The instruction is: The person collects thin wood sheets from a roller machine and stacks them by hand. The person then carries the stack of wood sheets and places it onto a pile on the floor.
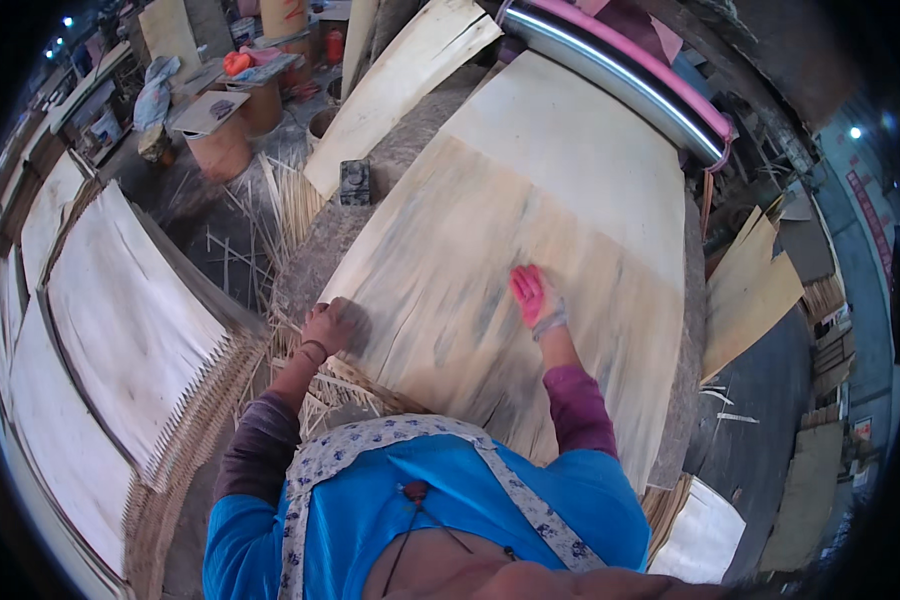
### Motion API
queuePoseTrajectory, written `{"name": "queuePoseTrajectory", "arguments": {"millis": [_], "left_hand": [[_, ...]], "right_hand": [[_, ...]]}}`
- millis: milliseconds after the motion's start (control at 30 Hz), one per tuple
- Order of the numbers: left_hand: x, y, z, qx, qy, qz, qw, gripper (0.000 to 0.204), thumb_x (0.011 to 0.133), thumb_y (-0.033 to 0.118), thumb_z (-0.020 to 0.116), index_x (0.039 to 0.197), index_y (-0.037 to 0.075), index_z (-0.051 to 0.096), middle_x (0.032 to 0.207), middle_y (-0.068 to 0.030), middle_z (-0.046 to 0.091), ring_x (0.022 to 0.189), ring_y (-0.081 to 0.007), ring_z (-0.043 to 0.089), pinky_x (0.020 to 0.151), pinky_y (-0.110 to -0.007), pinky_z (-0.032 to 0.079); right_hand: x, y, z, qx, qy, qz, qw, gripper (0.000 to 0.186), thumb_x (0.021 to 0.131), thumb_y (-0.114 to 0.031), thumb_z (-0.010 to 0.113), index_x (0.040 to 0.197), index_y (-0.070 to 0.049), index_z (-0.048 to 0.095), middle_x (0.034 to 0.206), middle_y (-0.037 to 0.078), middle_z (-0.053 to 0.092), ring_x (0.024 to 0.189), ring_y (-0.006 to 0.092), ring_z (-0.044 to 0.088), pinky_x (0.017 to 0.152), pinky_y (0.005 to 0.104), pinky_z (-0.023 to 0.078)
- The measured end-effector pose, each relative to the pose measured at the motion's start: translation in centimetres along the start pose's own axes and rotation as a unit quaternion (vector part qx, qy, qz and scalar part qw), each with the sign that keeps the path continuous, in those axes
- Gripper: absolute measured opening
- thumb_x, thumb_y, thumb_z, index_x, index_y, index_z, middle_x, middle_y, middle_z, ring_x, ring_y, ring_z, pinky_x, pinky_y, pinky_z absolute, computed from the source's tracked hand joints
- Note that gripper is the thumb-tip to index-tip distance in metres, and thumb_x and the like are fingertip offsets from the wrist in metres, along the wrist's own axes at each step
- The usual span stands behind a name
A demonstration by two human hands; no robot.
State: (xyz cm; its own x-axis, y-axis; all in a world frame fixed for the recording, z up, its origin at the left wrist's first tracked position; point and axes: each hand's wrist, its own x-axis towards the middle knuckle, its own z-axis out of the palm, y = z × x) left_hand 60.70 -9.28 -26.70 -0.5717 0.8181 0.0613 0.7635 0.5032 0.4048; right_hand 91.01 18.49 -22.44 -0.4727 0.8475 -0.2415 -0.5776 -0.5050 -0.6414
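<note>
I see a big, thin wood veneer sheet lying on the table, below the shiny roller. The left hand is bent at the sheet's left edge; I can't tell if it's gripping. The pink-gloved right hand is over the middle, its grip unclear to me.

Big wood veneer sheet is lying flat on the worktable, slanting up and to the right. Tan face is showing grey-black streaks running lengthwise, plus thin dark splits near the left edge. Paler, cleaner area is covering the far end, running up to the roller; can't tell if it's a separate sheet.
</note>
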Motion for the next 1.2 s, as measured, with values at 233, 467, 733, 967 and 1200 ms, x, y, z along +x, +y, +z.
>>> {"name": "queuePoseTrajectory", "arguments": {"millis": [233,467,733,967,1200], "left_hand": [[1.7,0.4,-3.0,-0.069,-0.078,-0.026,0.994,0.052,0.067,0.037,0.060,0.111,0.011,0.050,0.101,-0.0146,0.055,0.094,-0.0292,0.053,0.079,-0.039,0.041],[2.4,0.0,-5.9,-0.213,-0.015,-0.009,0.977,0.033,0.067,0.025,0.063,0.094,0.007,0.057,0.073,-0.0128,0.061,0.071,-0.0272,0.060,0.062,-0.036,0.047],[3.5,2.6,-12.8,-0.579,-0.082,0.083,0.807,0.024,0.069,-0.002,0.059,0.089,0.009,0.051,0.071,0.0030,0.051,0.063,-0.0069,0.048,0.057,-0.021,0.040],[4.4,1.0,-12.3,-0.586,-0.073,0.022,0.807,0.029,0.070,-0.004,0.057,0.095,0.007,0.050,0.075,-0.0001,0.054,0.065,-0.0086,0.051,0.060,-0.021,0.043],[4.9,-0.9,-6.9,-0.658,-0.202,-0.164,0.707,0.017,0.083,0.019,0.050,0.096,0.008,0.053,0.071,-0.0039,0.058,0.060,-0.0166,0.055,0.051,-0.027,0.045]], "right_hand": [[-15.4,0.5,-0.2,-0.038,-0.029,0.116,0.992,0.040,0.085,-0.029,0.046,0.117,-0.006,0.043,0.111,0.014,0.052,0.103,0.0281,0.049,0.088,0.0409,0.039],[-27.3,3.2,2.8,-0.119,-0.092,0.210,0.966,0.049,0.085,-0.040,0.043,0.119,-0.005,0.042,0.111,0.014,0.053,0.095,0.0262,0.055,0.080,0.0387,0.044],[-30.7,7.2,2.5,0.001,-0.029,0.280,0.960,0.058,0.078,-0.049,0.051,0.116,-0.005,0.046,0.099,0.010,0.058,0.082,0.0196,0.057,0.069,0.0307,0.046],[-28.1,6.9,1.2,0.110,-0.031,0.163,0.980,0.034,0.077,-0.043,0.056,0.089,-0.011,0.054,0.081,0.010,0.060,0.068,0.0193,0.057,0.061,0.0289,0.046],[-22.6,1.3,1.7,-0.045,0.036,0.110,0.992,0.027,0.081,-0.038,0.053,0.084,-0.012,0.054,0.066,0.009,0.060,0.049,0.0189,0.055,0.048,0.0322,0.046]]}}
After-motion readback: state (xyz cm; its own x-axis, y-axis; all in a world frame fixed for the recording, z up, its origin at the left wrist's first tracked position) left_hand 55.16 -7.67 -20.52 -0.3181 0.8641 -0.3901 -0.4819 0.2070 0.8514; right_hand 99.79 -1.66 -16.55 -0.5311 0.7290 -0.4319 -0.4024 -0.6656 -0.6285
